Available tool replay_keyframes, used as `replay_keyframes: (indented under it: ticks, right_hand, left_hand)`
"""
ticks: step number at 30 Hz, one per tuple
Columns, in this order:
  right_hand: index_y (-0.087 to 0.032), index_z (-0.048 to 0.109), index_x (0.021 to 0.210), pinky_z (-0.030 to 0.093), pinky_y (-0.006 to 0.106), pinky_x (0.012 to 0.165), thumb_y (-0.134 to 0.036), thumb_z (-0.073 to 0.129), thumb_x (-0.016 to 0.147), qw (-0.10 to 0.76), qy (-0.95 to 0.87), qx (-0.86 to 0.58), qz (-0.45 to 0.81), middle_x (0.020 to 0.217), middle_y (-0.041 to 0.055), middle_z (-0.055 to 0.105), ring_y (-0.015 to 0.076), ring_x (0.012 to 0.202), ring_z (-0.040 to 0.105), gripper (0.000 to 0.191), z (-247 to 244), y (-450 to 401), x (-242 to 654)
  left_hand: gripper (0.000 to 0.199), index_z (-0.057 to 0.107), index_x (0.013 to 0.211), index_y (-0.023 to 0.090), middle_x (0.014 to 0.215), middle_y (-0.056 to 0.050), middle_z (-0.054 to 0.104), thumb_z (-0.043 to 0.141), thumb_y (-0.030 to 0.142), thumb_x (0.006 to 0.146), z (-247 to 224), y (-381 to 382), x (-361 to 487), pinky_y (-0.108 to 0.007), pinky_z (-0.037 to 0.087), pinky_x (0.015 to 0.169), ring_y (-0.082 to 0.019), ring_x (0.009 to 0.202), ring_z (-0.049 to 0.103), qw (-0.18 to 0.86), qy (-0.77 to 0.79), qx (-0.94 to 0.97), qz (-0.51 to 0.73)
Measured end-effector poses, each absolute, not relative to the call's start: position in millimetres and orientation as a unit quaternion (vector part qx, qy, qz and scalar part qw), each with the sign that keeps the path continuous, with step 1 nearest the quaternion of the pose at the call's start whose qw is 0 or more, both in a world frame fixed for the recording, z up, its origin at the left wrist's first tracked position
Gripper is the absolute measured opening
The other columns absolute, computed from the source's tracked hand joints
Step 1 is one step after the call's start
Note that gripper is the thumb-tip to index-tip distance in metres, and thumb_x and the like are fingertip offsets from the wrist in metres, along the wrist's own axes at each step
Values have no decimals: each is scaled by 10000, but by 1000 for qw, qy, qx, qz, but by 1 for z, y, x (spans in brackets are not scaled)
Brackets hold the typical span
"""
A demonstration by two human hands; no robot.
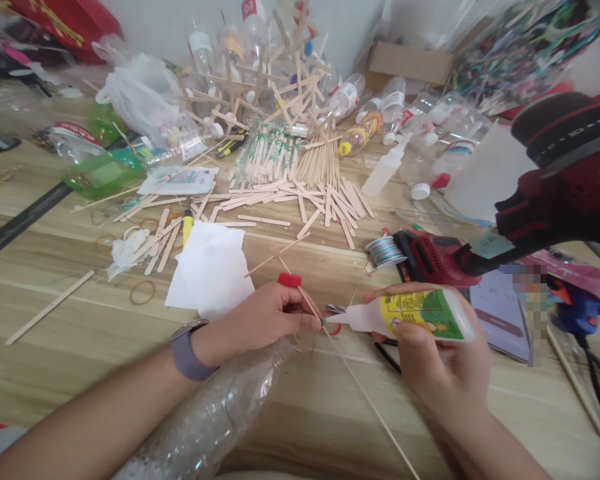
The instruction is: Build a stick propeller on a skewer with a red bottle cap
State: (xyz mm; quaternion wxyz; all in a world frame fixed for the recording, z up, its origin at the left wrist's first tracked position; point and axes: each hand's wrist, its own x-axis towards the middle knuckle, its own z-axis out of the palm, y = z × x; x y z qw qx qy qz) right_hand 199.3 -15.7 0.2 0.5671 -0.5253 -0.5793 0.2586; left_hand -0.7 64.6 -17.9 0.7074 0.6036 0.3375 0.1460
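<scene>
My left hand [275, 317], with a watch on the wrist, pinches a long thin wooden skewer [367, 393] that slants down to the right. A red bottle cap [290, 279] sits at the upper side of these fingers, and a crossed stick piece [275, 252] shows beyond it. My right hand [440, 373] is wrapped round a glue bottle [415, 315] with a yellow and green label. Its white nozzle points left and ends close beside the skewer and my left fingertips. Under my left forearm lies a clear plastic bottle [220, 407].
Popsicle sticks [275, 193] and bundled skewers [320, 160] lie ahead, before many plastic bottles. A white paper [210, 270] is left of centre. To the right are a wire spool [386, 252], a red and black power tool [435, 257], a phone [500, 320] and a blue glue gun [580, 307].
</scene>
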Motion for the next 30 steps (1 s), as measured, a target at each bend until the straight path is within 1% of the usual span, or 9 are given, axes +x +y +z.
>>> replay_keyframes:
  ticks: [3, 9, 14, 16, 24, 30]
  right_hand:
    - [-247, 634, 989, 577, 347, 525, -385, 669, 856, 565, -587, -520, 257, 892, 83, 736, 261, 745, 724, 196, 2, -16, 199]
    - [-252, 627, 1017, 560, 347, 486, -351, 679, 850, 549, -603, -519, 256, 895, 93, 743, 272, 734, 721, 201, 0, -17, 201]
    - [-255, 623, 1028, 594, 378, 591, -333, 681, 849, 543, -605, -519, 265, 908, 86, 739, 264, 745, 714, 203, -2, -17, 201]
    - [-259, 623, 1032, 598, 382, 603, -323, 679, 851, 542, -607, -516, 266, 908, 85, 738, 262, 744, 713, 200, -1, -17, 201]
    - [-259, 623, 1011, 584, 343, 527, -352, 686, 846, 551, -602, -513, 265, 881, 68, 743, 253, 719, 718, 200, 2, -16, 199]
    - [-271, 633, 1025, 561, 340, 477, -309, 686, 847, 549, -608, -510, 261, 895, 86, 747, 264, 714, 719, 189, 1, -17, 200]
  left_hand:
    - [117, 674, 770, 160, 767, 3, 686, 673, 274, 794, -17, 64, -1, -246, 439, 703, -142, 754, 603, 715, 333, 597, 148]
    - [118, 669, 762, 159, 754, 9, 672, 691, 274, 777, -19, 64, 0, -241, 430, 698, -134, 739, 586, 717, 327, 596, 153]
    - [128, 668, 764, 159, 772, -2, 676, 686, 286, 775, -18, 65, 0, -247, 434, 703, -142, 750, 594, 719, 330, 593, 149]
    - [143, 668, 765, 159, 772, -2, 676, 691, 300, 773, -18, 65, -1, -248, 436, 698, -143, 746, 594, 717, 333, 595, 145]
    - [120, 667, 757, 158, 763, 1, 679, 694, 273, 774, -19, 66, 0, -241, 440, 706, -135, 750, 601, 719, 328, 593, 153]
    - [127, 676, 767, 165, 800, -9, 696, 692, 291, 777, -20, 65, -1, -258, 447, 735, -156, 794, 618, 715, 333, 597, 148]
